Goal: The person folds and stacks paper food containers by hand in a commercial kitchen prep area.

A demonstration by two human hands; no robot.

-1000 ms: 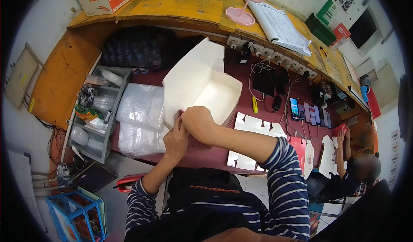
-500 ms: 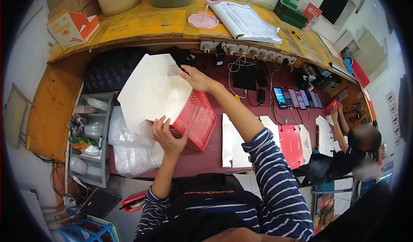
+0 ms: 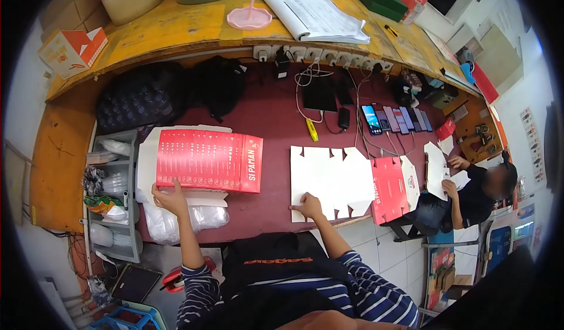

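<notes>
A nested stack of red cardboard food boxes, lettered "SI PAMAN", lies on the left of the table with white flaps showing. My left hand grips its near left corner, thumb on the red side; some fingers are hidden. At the near left corner of a flat, unfolded box blank, white side up, my right hand pinches the edge. A red printed blank lies against its right side.
Clear plastic packs lie before the stack, beside a grey organiser. Several phones, cables and a yellow highlighter lie farther back. A co-worker on the right handles a white blank.
The box stack has been laid down to the left, red side up. My right hand has left it and moved to the flat blank. The co-worker now handles a white blank.
</notes>
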